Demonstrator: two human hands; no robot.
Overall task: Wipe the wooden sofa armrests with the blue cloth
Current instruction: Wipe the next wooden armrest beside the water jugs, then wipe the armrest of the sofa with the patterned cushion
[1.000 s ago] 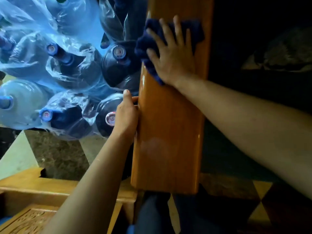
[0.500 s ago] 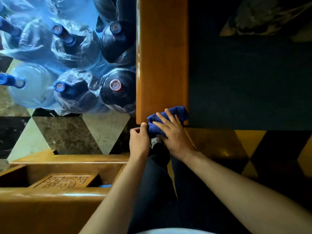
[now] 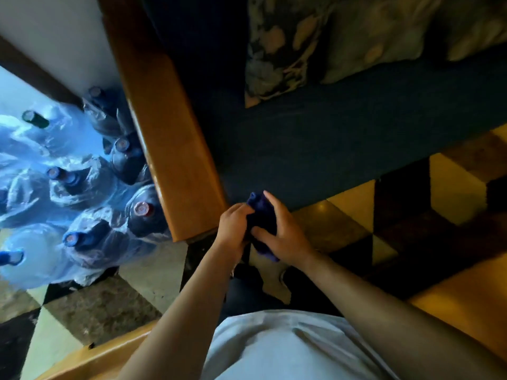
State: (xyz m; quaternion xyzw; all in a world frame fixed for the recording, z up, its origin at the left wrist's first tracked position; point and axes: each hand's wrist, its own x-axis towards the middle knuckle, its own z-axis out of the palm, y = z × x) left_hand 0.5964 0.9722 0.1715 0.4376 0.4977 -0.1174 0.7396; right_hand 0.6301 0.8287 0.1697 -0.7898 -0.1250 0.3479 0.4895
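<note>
Head view, looking down. At the centre of the frame both hands hold the blue cloth (image 3: 262,215), bunched into a dark wad, clear of the wooden armrest (image 3: 175,160) and just to the right of its near end. The left hand (image 3: 233,229) closes its grip on the left side of the wad; the right hand (image 3: 285,237) wraps it from the right, thumb across the front and fingers curled over the top, so both grips are pressed onto the cloth.

Containers: a cluster of large water bottles (image 3: 82,193) fills the left of the frame, most wrapped in clear plastic bags. Their necks point up at the camera and carry caps, mostly blue, one reddish (image 3: 141,208). The contents cannot be told through the glare and wrapping.

Edges and room: the armrest runs as a long glossy plank from the upper left down to a squared end just left of the hands; its left edge lies close against the nearest bottles, its right edge borders the dark sofa seat (image 3: 315,138). Two patterned cushions (image 3: 329,37) lie on the seat at the upper right. The seat's front edge crosses diagonally to the right of the hands, with open checkered floor (image 3: 384,215) below it. A second piece of wooden furniture (image 3: 90,357) shows at the lower left edge. The person's pale shirt (image 3: 274,349) fills the bottom centre.

Writing: the caps bear round marks too blurred to read.
</note>
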